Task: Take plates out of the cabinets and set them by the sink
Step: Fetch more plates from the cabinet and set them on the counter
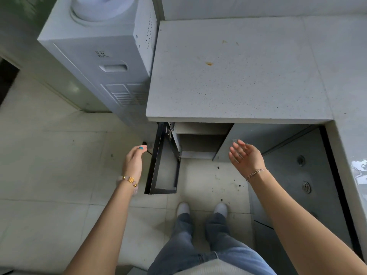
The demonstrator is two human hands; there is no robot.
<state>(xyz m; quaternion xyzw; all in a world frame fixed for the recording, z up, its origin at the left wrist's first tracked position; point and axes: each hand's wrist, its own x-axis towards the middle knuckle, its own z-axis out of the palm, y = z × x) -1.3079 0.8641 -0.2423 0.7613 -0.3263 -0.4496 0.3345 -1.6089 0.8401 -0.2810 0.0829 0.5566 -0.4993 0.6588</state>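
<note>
Here we are, standing square over the lower cabinet [199, 144], its left door [165, 165] swung wide toward us, and there is no plate to be seen! The slice of interior that shows under the speckled countertop [238, 76] is a pale shelf [200, 129] and a shadowed bay beneath it. Both are bare where visible, so any plates must sit deeper in, hidden by the counter's overhang, or behind the closed grey door [262, 139] next along. The left hand [135, 160] hangs just beside the open door's outer edge, fingers loosely bent and holding nothing; whether it touches the door I can't tell. The right hand [246, 155] hovers in front of the closed door, palm turned up and inward, fingers straight and slightly apart, empty as well. As for handling, plates should be stiff, smooth and breakable, and weighty in a stack. So the sensible hold is both hands on opposite rims, thumbs on top and fingers underneath, kept level. Which way they face, flat or on edge, can't be judged from here, and a round plate would have no long axis anyway. No sink shows in this view, only the water dispenser [103, 56] off to the left.
</note>
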